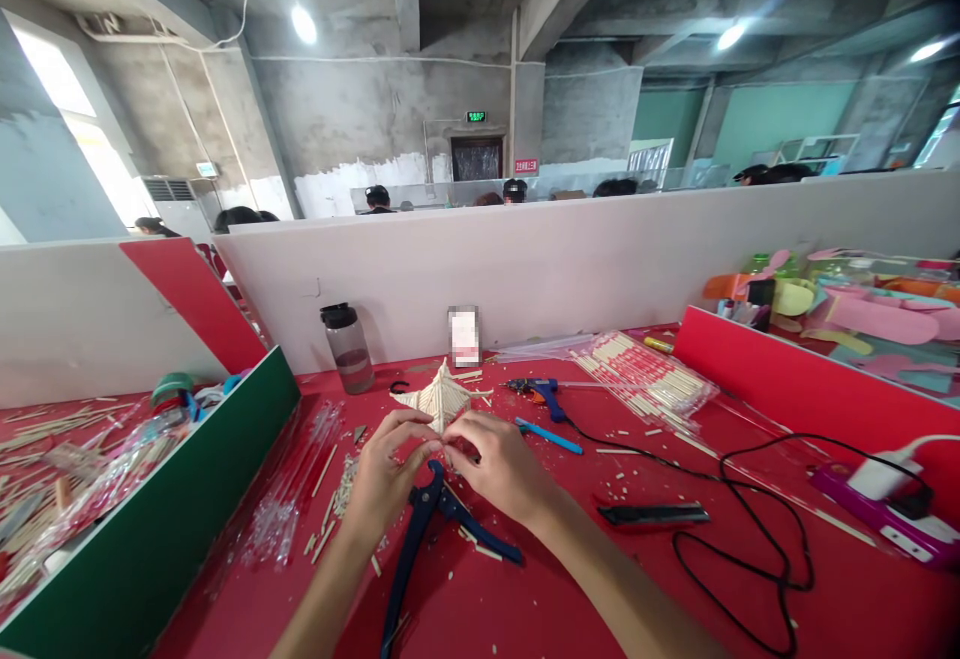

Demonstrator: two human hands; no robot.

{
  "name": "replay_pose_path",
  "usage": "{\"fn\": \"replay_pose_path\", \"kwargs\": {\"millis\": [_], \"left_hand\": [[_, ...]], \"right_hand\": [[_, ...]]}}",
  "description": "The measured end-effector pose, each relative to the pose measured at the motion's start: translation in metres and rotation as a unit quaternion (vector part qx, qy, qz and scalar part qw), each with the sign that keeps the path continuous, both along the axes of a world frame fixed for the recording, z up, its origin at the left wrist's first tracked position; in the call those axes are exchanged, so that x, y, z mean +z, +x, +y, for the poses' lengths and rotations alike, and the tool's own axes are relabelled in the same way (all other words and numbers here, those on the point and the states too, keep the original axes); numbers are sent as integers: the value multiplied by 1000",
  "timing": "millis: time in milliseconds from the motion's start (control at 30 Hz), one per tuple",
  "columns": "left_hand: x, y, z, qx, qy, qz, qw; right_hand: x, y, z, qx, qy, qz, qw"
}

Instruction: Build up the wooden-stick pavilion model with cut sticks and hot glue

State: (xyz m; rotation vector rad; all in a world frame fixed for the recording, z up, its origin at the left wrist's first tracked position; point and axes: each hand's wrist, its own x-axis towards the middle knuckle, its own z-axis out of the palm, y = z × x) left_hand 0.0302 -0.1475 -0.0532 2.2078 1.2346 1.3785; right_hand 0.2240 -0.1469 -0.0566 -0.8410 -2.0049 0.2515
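A pale star-shaped model built of thin wooden sticks (pixel 441 394) stands on the red table in front of me. My left hand (pixel 394 459) and my right hand (pixel 491 454) meet at its near point, fingertips pinched close together. Whatever lies between the fingers is too small or too covered to make out. Just below the hands, a dark blue cutter with two long handles (pixel 420 529) lies on the table, its jaw end near my fingertips. Short cut stick pieces (pixel 324 529) are scattered to the left of it.
A blue glue gun (pixel 547 397), a blue pen (pixel 550 436) and a black box cutter (pixel 652 514) lie to the right. Bundled sticks (pixel 649 379) sit behind, a purple power strip (pixel 885 514) far right. A water bottle (pixel 349 349) stands by the partition; a green board (pixel 165 509) borders the left.
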Motion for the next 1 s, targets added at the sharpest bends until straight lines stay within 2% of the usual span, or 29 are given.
{"fn": "replay_pose_path", "kwargs": {"millis": [300, 600, 767, 1000], "left_hand": [[-4, 4, 2, 2, -14, -17, 1000], [-6, 4, 4, 16, -6, -33, 999], [-18, 1, 11, 25, -14, 15, 999], [-31, 1, 12, 21, -5, 101, 995]], "right_hand": [[-3, 2, 1, 20, -4, 35, 999], [-11, 2, 10, -25, 13, 61, 998], [-21, 5, 25, -74, 10, 53, 996], [-27, 1, 35, -85, 11, 40, 995]]}}
